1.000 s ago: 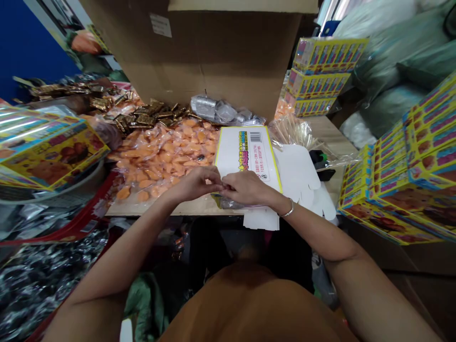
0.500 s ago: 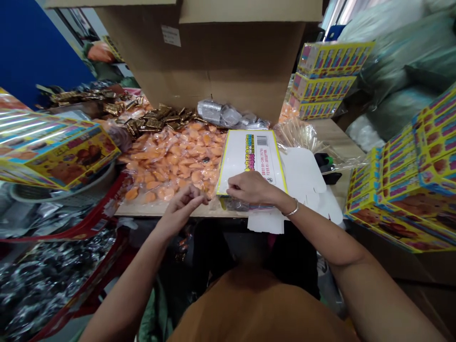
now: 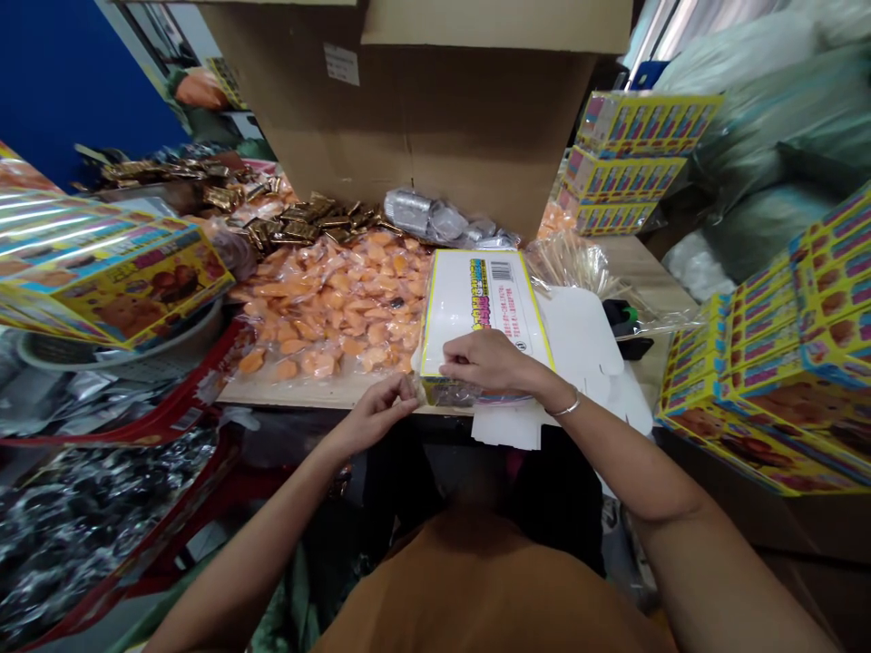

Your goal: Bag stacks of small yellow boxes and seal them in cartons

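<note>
Your right hand (image 3: pixel 488 359) and left hand (image 3: pixel 382 408) curl at the printed carton (image 3: pixel 447 304) by the table's (image 3: pixel 306 393) front edge, any pinch unclear; likely light but crushable, it suits holding by opposite sides.

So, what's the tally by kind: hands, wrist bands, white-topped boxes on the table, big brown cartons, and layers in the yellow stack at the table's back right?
Left hand and right hand: 2
Wrist band: 1
White-topped box: 1
Big brown carton: 1
Yellow stack layers: 3
Total: 8
</note>
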A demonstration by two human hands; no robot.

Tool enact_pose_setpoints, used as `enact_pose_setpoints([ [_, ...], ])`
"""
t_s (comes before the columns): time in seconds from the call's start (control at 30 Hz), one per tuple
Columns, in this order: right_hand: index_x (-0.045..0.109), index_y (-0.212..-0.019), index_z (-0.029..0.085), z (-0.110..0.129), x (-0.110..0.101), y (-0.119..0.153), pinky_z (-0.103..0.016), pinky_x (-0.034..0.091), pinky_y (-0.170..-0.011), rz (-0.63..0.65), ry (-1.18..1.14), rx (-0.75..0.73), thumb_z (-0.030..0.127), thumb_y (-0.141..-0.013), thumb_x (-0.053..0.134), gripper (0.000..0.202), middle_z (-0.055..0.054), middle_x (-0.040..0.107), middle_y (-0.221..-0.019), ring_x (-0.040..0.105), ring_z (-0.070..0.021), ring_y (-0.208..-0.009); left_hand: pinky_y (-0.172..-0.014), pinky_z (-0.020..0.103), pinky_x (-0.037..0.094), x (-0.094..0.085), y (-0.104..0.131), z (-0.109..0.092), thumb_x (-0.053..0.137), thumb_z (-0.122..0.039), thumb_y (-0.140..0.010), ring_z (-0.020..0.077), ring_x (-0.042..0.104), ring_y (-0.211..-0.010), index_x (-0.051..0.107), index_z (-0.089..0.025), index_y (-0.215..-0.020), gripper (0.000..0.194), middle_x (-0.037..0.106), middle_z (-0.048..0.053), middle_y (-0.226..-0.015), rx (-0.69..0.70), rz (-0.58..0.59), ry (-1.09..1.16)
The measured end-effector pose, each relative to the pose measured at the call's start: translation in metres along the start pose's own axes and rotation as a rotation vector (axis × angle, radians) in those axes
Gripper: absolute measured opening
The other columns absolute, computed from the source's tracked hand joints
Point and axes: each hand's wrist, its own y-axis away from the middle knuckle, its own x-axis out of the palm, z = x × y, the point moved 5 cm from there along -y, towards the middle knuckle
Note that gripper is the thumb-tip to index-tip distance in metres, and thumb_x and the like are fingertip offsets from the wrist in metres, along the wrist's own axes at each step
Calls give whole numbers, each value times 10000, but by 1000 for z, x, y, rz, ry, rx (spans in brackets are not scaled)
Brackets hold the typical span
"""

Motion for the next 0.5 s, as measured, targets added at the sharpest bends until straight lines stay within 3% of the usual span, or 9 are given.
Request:
enact_pose_setpoints([
  [0.13, 521, -668, 180, -1, -1, 1, -286, 180, -597, 14, -19, -5, 327, -899, 521, 274, 22, 524, -633, 379, -103, -600, -620, 240, 383, -12, 1, 0, 702, -469, -856, 111, 448, -627, 458, -197, -763, 376, 479, -37, -685, -64, 17, 111],
  [0.23, 522, -660, 176, -1, -1, 1, -289, 176, -602, 18, -29, -24, 308, -896, 504, 271, 21, 508, -618, 366, -100, -593, -844, 326, 457, -16, 0, -12, 759, -443, -808, 193, 581, -929, 592, -196, -927, 321, 632, 59, -985, 42, -22, -160],
  [0.3, 522, -662, 176, -2, 0, 1, -289, 179, -603, 12, -33, -29, 307, -898, 501, 271, 21, 505, -617, 367, -99, -594, -962, 386, 420, -10, -2, -20, 755, -388, -814, 233, 560, -1078, 640, -208, -944, 250, 634, 86, -1136, 154, -52, -422],
  [0.37, 523, -669, 176, -4, 1, 1, -287, 181, -604, 10, -35, -28, 316, -898, 509, 268, 21, 513, -625, 371, -98, -600, -950, 389, 404, -1, -3, -24, 677, -327, -880, 222, 559, -1029, 611, -197, -795, 169, 644, 72, -1046, 246, -65, -557],
  [0.4, 523, -671, 176, -4, 1, 1, -286, 181, -605, 11, -34, -29, 322, -899, 513, 270, 20, 517, -629, 372, -98, -603, -920, 373, 406, 3, -2, -24, 624, -298, -916, 208, 559, -982, 564, -190, -725, 227, 641, 64, -975, 271, -63, -560],
  [0.5, 526, -678, 176, -4, 1, 1, -287, 180, -608, 21, -39, -22, 327, -900, 518, 268, 20, 520, -631, 375, -98, -608, -788, 305, 423, 8, 2, -20, 537, -270, -965, 165, 540, -831, 455, -192, -678, 308, 600, 30, -816, 255, -26, -409],
])
